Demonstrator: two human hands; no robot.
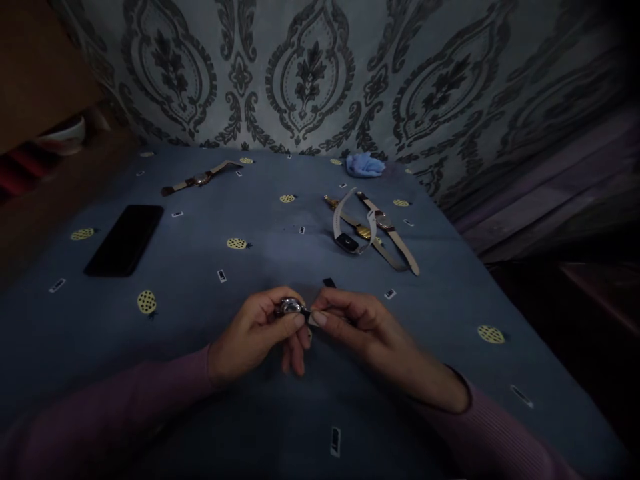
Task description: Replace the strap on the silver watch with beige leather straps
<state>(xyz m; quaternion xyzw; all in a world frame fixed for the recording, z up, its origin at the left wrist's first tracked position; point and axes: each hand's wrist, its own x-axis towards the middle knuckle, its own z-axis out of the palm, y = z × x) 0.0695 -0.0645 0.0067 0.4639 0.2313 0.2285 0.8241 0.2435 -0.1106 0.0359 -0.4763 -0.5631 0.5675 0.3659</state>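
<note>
My left hand (pixel 267 330) grips a wristwatch (pixel 291 306) with a silver-coloured round case, thumb along its lower side. Close on the right, my right hand (pixel 357 323) pinches the watch's strap between thumb and fingers. A dark strap end (pixel 329 283) sticks out above the right fingers, and a small pale patch shows at the right thumb tip; I cannot tell whether it is the strap's underside or a separate piece. Both hands are above the blue tablecloth (pixel 270 427). The fingers hide much of the strap.
Beyond my right hand lie a white-banded smartwatch (pixel 347 243), a gold-coloured watch (pixel 363 232) and a pale-strapped watch (pixel 383 221). Another watch (pixel 201 179) rests at the back left. A black phone (pixel 125 240) is on the left, and a crumpled blue cloth (pixel 365 165) sits by the wall.
</note>
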